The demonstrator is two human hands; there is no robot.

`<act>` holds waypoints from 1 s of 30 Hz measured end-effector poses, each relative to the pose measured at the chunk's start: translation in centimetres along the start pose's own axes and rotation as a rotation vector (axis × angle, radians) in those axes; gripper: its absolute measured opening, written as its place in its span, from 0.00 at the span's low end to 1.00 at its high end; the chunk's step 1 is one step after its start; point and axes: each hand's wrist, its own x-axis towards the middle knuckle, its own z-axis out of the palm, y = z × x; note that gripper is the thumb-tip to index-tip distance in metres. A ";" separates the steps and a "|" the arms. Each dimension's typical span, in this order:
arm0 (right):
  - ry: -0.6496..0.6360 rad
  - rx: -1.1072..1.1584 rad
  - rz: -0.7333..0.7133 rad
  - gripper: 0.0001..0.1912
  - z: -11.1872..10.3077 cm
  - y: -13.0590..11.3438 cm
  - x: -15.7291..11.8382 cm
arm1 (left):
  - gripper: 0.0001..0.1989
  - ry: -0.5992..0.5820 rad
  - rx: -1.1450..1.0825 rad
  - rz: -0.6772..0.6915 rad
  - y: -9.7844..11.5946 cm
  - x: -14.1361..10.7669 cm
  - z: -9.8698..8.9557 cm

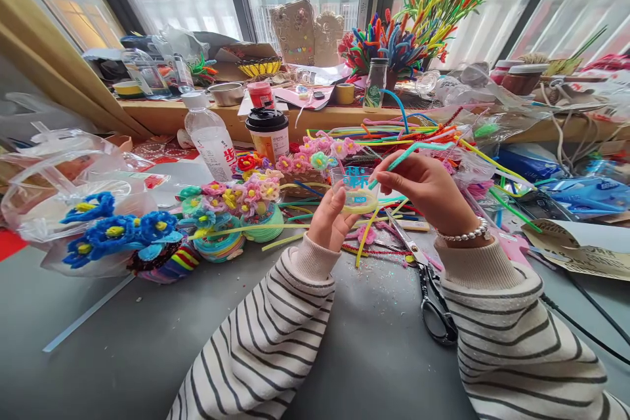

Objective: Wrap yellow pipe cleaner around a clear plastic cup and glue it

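Observation:
My left hand (329,222) is closed around a small clear plastic cup (355,178) with blue print, held above the grey table. Pale yellow pipe cleaner (365,208) is wrapped about the lower part of the cup. Between the thumb and fingers of my right hand (429,189) is a mint-green pipe cleaner (416,147). Its lower end reaches the cup's right side; whether it is fixed there I cannot tell. Black-handled scissors (424,266) lie partly open below my right hand. Loose yellow strands (367,239) hang or lie just under the cup.
Left of my hands stand pipe-cleaner flower pots (216,239), blue flowers (115,230), a water bottle (209,138) and a lidded paper cup (268,131). Loose pipe cleaners (339,134) pile up behind the cup. Cardboard (566,249) and black cables (585,321) lie at right.

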 end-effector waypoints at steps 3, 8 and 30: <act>0.018 0.017 0.002 0.08 0.0 0.0 0.0 | 0.21 -0.041 -0.021 0.035 0.0 -0.1 0.0; 0.045 0.037 0.007 0.07 0.0 0.1 0.1 | 0.28 -0.009 -0.004 0.032 -0.3 0.1 -0.1; 0.086 0.084 0.054 0.07 -0.6 -1.6 -0.7 | 0.33 0.011 0.005 0.077 -0.5 0.2 -0.5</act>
